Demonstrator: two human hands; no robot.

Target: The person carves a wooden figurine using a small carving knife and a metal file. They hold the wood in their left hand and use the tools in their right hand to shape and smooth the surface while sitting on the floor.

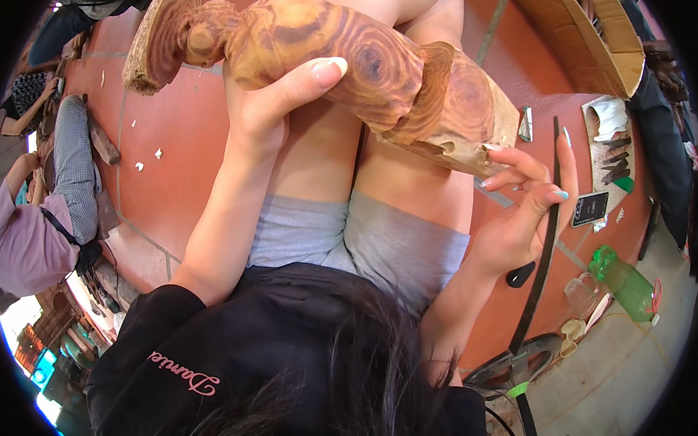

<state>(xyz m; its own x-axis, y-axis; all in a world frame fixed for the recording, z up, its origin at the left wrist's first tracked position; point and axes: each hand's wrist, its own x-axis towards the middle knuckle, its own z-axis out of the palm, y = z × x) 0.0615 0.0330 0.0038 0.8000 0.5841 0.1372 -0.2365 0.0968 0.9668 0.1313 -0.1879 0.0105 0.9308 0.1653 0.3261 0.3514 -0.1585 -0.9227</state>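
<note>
A carved piece of wood (pixel 332 44) with swirling brown grain lies slantwise above my bare thighs. My left hand (pixel 272 108) grips it from below, thumb pressed along its near side; the other fingers are hidden behind the wood. The carving's left end flares into a rough-edged disc, and its right end is pale and roughly cut. Beside that right end, my right hand (pixel 518 224) holds a long, thin, dark file (pixel 542 275) between thumb and fingers, its tip pointing away from me. Some right fingertips touch or nearly touch the wood's lower right corner.
A cardboard box (pixel 574 41) stands at the far right on red floor tiles (pixel 166 158). Nearer are a small black device (pixel 590 209), a sheet with dark strips (pixel 602 123), a green plastic bottle (pixel 627 288) and a clear cup (pixel 581 295). Another person (pixel 37 234) sits at left.
</note>
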